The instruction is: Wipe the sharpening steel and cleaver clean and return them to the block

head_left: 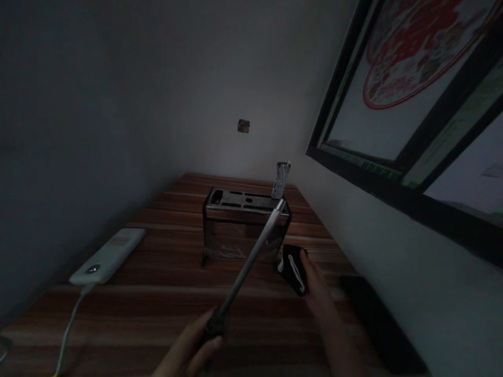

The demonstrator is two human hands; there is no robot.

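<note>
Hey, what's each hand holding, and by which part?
Left grip: honing steel, by its dark handle. Right grip: folded black cloth, by its right side.

Dim, grey light, deepest shadow at nine o'clock.
Faint sheen crosses the red-brown, wood-grained tabletop (319, 242) toward four o'clock; the bare right hand (316, 285) blurs at five; wide-angle stretching slants the edges.

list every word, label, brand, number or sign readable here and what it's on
No text can be read.
White device: faint mark on top, too blurred.
Green marks along the window's lower edge: too small and blurred.
Metal rod, slotted stand: no lettering discernible.
</note>
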